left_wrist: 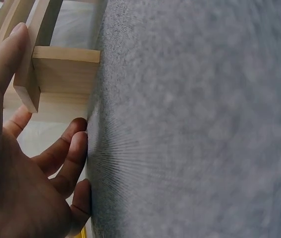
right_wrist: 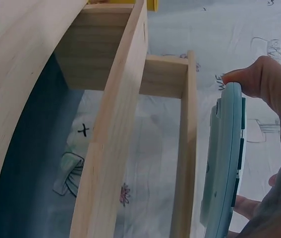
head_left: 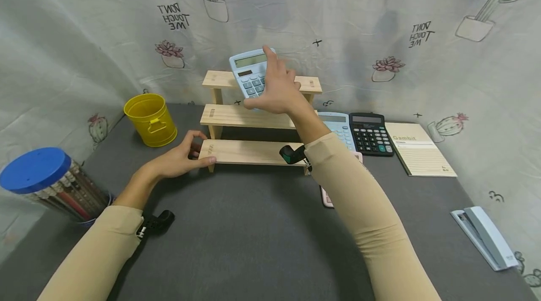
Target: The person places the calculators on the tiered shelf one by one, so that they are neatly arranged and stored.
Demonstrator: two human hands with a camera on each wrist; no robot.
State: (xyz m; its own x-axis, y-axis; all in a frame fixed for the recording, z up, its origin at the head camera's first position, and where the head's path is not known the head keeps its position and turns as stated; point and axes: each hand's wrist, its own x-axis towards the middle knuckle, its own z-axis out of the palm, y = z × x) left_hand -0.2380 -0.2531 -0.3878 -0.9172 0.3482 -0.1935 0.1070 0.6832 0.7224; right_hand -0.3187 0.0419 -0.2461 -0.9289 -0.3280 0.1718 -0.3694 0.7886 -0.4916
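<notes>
A three-tier wooden shelf stand (head_left: 249, 152) stands against the patterned backdrop. My left hand (head_left: 177, 156) grips the left end of its lowest board, thumb at the front edge; in the left wrist view the thumb and index finger straddle the board's end, other fingers loosely bent beside it. A light blue calculator (head_left: 252, 72) is raised at the top tier, tilted with its display and keys facing me. My right hand (head_left: 279, 87) holds it by its right side, the thumb at the lower edge and a finger at the upper. From the right wrist, the calculator (right_wrist: 224, 158) appears edge-on beside the top board.
A yellow bucket (head_left: 154, 125) and a blue-lidded jar of pens (head_left: 80, 193) stand on the left. Right of the stand lie another blue calculator (head_left: 339, 127), a black calculator (head_left: 369, 136), a partly hidden pink one (head_left: 326, 197), a notepad (head_left: 422, 150) and a stapler (head_left: 486, 237).
</notes>
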